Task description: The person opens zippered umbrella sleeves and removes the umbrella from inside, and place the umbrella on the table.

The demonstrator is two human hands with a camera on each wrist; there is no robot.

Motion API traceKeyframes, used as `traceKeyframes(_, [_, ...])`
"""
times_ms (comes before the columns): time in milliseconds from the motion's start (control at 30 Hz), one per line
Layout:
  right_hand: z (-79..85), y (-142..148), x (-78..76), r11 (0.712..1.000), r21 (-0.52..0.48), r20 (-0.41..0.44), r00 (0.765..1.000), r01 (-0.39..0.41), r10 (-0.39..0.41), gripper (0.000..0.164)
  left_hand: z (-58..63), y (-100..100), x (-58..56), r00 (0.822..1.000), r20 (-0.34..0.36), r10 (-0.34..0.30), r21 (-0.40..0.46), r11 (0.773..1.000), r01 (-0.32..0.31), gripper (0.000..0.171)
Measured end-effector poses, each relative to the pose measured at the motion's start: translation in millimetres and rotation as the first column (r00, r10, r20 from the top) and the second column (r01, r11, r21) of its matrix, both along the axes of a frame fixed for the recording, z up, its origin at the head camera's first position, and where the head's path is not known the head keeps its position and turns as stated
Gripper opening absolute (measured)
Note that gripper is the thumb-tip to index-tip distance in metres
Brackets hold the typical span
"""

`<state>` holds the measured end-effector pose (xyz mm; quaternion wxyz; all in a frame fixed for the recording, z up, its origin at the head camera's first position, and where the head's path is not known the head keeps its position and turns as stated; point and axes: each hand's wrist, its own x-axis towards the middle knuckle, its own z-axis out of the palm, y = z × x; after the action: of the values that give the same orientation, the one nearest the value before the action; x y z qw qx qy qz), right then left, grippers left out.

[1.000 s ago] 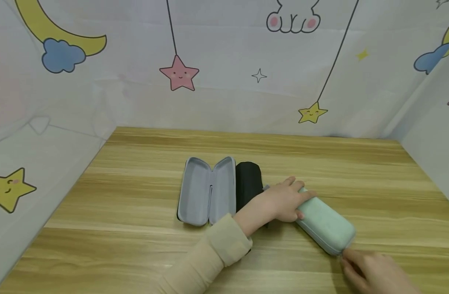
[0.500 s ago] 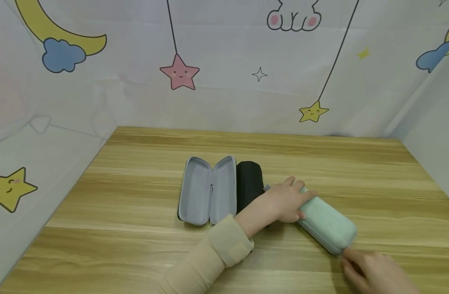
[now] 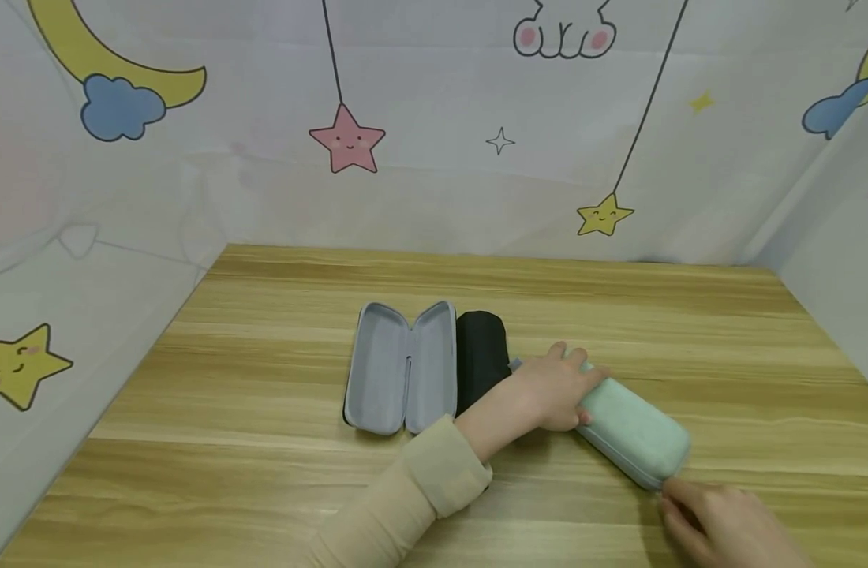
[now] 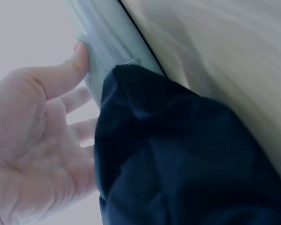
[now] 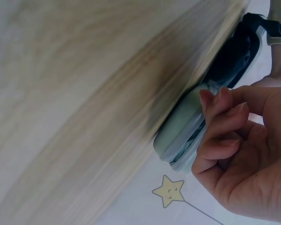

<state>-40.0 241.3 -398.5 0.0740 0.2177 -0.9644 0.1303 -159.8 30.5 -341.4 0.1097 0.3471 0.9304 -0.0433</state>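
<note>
A mint-green zip case point(image 3: 636, 430) lies slantwise on the wooden table. Across its far end my left hand point(image 3: 555, 390) grips it, thumb point(image 4: 77, 63) on the side by the zipper point(image 4: 100, 35) and fingers over the top. At the near corner my right hand point(image 3: 725, 521) pinches the zipper's end between thumb and fingertips; the pull itself is hidden behind the fingers. In the right wrist view, a narrow gap shows along the zip at the end of the case point(image 5: 178, 133) away from the right hand point(image 5: 248, 150).
Left of my left hand, a hard case point(image 3: 380, 371) with grey lining stands spread apart. Against it lies a dark fabric pouch point(image 3: 480, 351), partly behind my left forearm. The wooden table point(image 3: 228, 473) ends at a printed cloth wall point(image 3: 434, 205) at the back and sides.
</note>
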Motion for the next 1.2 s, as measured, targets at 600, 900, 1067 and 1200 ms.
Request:
traceKeyframes(600, [3.8, -5.3, 1.8, 0.994, 0.092, 0.138, 0.988, 0.058, -0.071, 0.027, -1.5, -1.1, 0.3, 0.999, -0.041, -0.013, -0.003, 1.000, 0.013, 0.063])
traceKeyframes(900, [1.2, -6.9, 2.7, 0.995, 0.083, 0.122, 0.991, 0.049, -0.059, 0.032, -3.4, -0.4, 0.3, 0.998, -0.056, -0.020, -0.004, 1.000, 0.019, 0.063])
traceKeyframes(1067, [0.0, -7.8, 2.7, 0.994, 0.085, 0.137, 0.988, 0.063, -0.074, 0.030, -3.8, -0.2, 0.8, 0.998, -0.055, -0.016, -0.002, 1.000, 0.016, 0.063])
traceKeyframes(1200, [0.8, -9.6, 2.5, 0.991, 0.102, 0.179, 0.978, 0.092, -0.109, 0.029, -3.9, -0.3, 0.9, 0.998, -0.055, -0.012, -0.005, 1.000, 0.012, 0.063])
